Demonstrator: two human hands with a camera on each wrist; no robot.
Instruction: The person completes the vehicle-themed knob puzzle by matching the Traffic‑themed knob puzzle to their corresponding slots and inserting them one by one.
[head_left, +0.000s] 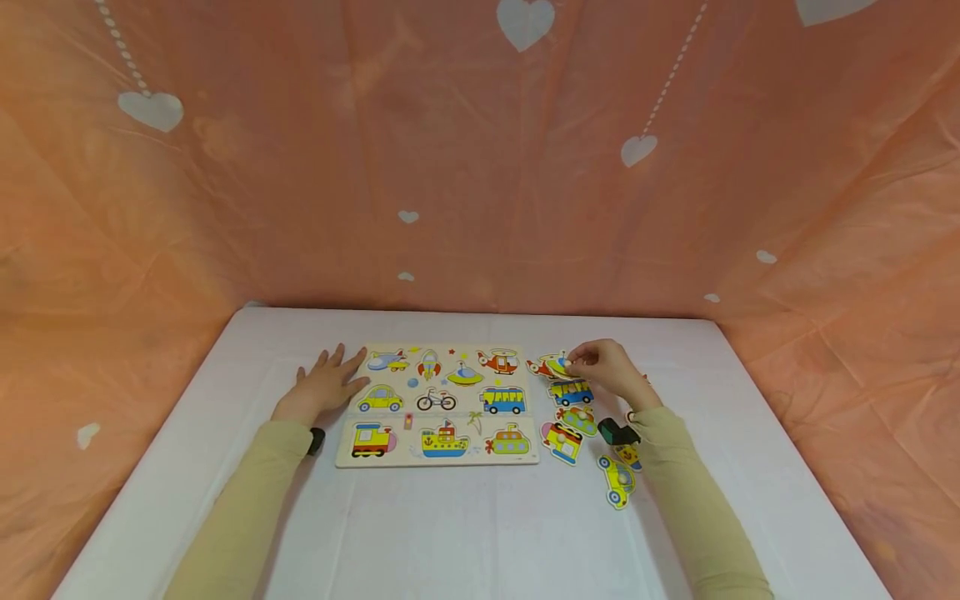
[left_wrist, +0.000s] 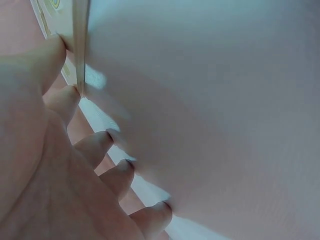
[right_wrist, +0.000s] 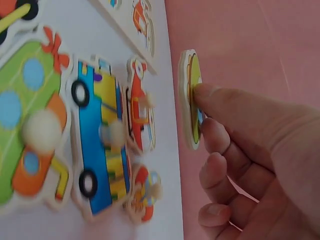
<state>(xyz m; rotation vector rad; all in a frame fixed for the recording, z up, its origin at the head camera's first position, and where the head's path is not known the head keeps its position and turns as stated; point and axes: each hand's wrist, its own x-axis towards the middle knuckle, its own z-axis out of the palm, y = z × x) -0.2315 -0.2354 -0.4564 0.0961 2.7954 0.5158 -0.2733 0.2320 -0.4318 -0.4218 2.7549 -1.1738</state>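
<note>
In the head view my right hand [head_left: 603, 367] pinches a flying saucer puzzle piece [head_left: 557, 365] between thumb and fingers. The right wrist view shows this saucer piece [right_wrist: 189, 100] held edge-on, raised off the table. Close by lie a helicopter piece [right_wrist: 136, 112] and a bus piece [right_wrist: 102, 142], each with a wooden knob. My left hand [head_left: 322, 387] is spread at the left edge of the puzzle board [head_left: 405, 458]. In the left wrist view the thumb and index finger of this hand [left_wrist: 70, 165] touch the board's edge [left_wrist: 79, 50]; the other fingertips rest on the table.
Right of the board lie a submarine piece [head_left: 576, 420], a train piece [head_left: 562, 443] and a car piece [head_left: 617, 482]. A ship piece [head_left: 628, 455] is partly hidden by the right forearm. An orange curtain [head_left: 465, 167] stands behind the white table [head_left: 450, 542].
</note>
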